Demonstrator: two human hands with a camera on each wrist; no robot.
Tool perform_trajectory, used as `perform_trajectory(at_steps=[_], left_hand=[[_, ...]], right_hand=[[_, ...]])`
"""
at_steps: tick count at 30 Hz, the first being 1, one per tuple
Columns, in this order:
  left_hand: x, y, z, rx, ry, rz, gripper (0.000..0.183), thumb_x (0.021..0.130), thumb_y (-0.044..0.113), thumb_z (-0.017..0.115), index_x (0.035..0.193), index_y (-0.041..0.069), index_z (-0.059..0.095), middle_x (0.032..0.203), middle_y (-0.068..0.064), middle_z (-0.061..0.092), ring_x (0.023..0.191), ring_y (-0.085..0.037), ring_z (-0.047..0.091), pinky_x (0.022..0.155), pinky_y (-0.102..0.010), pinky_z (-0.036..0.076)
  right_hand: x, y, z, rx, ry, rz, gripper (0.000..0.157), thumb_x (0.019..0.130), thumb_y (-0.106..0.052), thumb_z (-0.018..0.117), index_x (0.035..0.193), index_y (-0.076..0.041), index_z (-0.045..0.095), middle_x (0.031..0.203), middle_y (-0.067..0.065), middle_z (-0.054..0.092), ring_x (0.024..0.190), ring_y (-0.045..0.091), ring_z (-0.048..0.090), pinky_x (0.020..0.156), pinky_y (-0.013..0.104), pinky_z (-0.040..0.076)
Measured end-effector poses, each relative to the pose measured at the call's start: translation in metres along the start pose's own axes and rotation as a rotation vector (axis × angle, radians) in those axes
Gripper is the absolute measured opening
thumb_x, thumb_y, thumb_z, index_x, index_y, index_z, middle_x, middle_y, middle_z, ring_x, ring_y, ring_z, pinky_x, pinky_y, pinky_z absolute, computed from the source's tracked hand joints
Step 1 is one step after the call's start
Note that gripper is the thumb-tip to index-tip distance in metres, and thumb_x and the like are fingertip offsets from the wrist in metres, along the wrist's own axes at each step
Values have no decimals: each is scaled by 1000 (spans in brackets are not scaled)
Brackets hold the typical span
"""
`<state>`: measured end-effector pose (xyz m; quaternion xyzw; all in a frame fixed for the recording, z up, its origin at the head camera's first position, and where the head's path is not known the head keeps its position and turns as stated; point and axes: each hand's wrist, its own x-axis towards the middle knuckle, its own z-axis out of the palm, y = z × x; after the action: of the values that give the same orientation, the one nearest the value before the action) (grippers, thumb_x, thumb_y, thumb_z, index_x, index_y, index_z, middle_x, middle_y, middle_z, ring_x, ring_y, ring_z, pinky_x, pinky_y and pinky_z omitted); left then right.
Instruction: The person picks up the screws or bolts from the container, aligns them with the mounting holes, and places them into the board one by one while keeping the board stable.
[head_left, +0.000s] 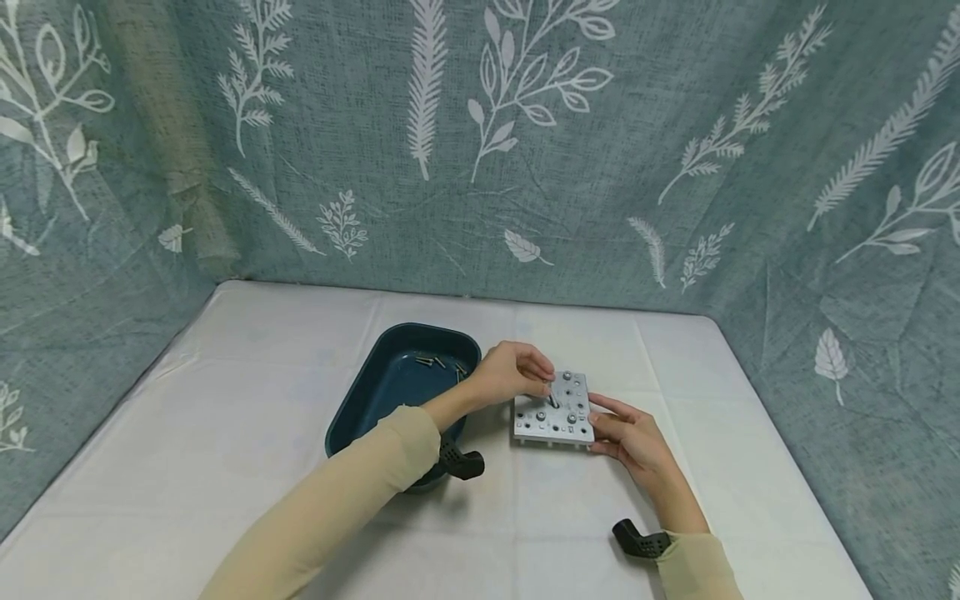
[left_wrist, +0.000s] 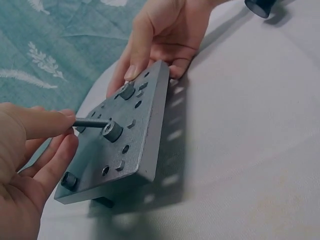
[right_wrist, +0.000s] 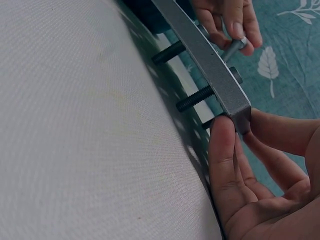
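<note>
A grey metal plate (head_left: 534,423) with several holes and raised bolt heads tilts above the white cloth. Threaded bolts (right_wrist: 196,98) stick out from its underside in the right wrist view. My right hand (head_left: 637,442) grips the plate by its right edge, thumb on top and fingers beneath. Over the plate's middle, my left hand (head_left: 508,372) pinches a slim threaded bolt (left_wrist: 91,122) between thumb and fingers. The bolt's free end meets a round socket-like collar (left_wrist: 113,131) on the plate's face.
A dark blue tray (head_left: 352,417) stands left of the plate, under my left forearm. Several small brass-coloured screws (head_left: 424,361) lie in its far part. Patterned green curtain (head_left: 450,208) surrounds the white-covered table (head_left: 255,400) at the back and sides.
</note>
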<state>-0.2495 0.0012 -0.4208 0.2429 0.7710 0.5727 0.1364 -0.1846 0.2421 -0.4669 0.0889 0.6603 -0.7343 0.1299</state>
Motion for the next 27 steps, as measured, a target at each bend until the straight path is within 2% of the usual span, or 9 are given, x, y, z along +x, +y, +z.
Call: perform_trajectory(at_steps=[6, 10, 15, 22, 27], left_hand=[[2, 3, 6, 83, -30, -2, 21, 87, 8, 76, 108, 5, 72, 96, 3, 72, 89, -9, 67, 81, -26, 52], [3, 5, 9, 108, -23, -10, 19, 87, 8, 77, 105, 7, 72, 93, 5, 72, 87, -7, 66, 82, -27, 52], [2, 4, 14, 144, -49, -24, 15, 85, 5, 78, 98, 9, 74, 89, 5, 73, 84, -5, 67, 83, -26, 51], [2, 5, 21, 198, -10, -14, 13, 82, 1, 79, 92, 9, 74, 83, 4, 72, 77, -4, 66, 78, -24, 52], [1, 6, 24, 229, 2, -18, 15, 82, 0, 79, 93, 8, 74, 84, 4, 72, 78, -4, 66, 80, -25, 51]], right_hand=[[-1, -1, -1, 1, 5, 2, 51, 94, -3, 64, 143, -1, 49, 108, 14, 69, 84, 21, 68, 65, 29, 57], [-1, -2, -1, -2, 12, 3, 51, 94, -3, 65, 142, -1, 50, 108, 14, 69, 84, 21, 68, 65, 28, 57], [-2, -4, 0, -9, 17, 8, 50, 94, -3, 65, 142, -1, 50, 108, 14, 69, 83, 21, 67, 65, 28, 57], [-2, -6, 1, -19, 17, 4, 49, 94, -3, 64, 142, -1, 51, 108, 15, 69, 83, 21, 67, 65, 28, 57], [-3, -5, 2, -22, 22, 8, 49, 94, -2, 64, 142, 0, 51, 108, 15, 68, 83, 20, 67, 64, 28, 57]])
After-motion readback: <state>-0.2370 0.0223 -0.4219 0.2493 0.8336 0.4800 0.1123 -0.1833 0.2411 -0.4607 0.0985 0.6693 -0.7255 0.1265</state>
